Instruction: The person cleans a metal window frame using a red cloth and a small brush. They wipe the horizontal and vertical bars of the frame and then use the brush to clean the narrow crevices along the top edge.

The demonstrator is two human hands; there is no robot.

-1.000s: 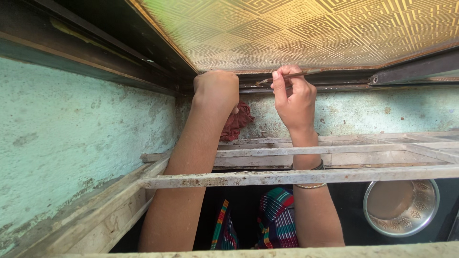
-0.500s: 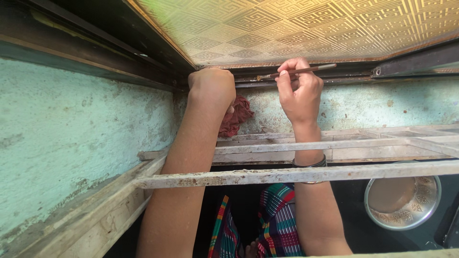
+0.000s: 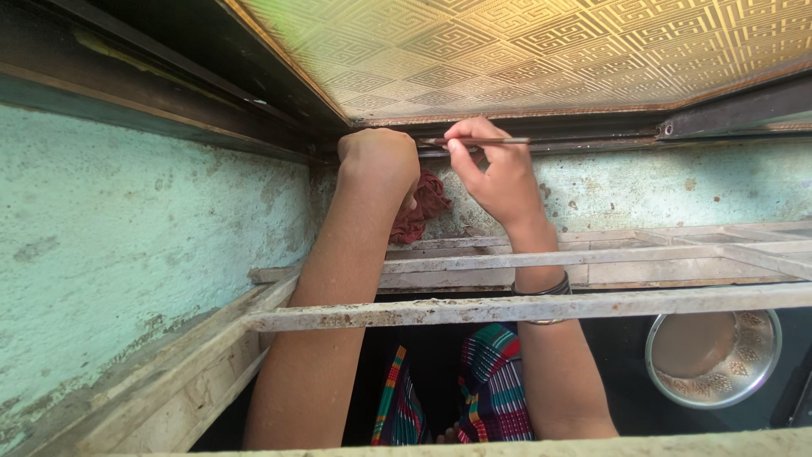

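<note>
Golden pane of maze-patterned glass (image 3: 541, 51) glowing overhead, pale green mottled plaster wall (image 3: 127, 228) on the left, dark red crumpled rag (image 3: 419, 211) by the corner, multicoloured striped plaid cloth (image 3: 491, 385) below, silver embossed steel bowl (image 3: 765, 347) holding muddy brown liquid.

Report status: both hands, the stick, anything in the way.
Left hand fisted on red rag at window track. Right hand pinching thin stick, tip in track. Grille bars cross both forearms.
</note>
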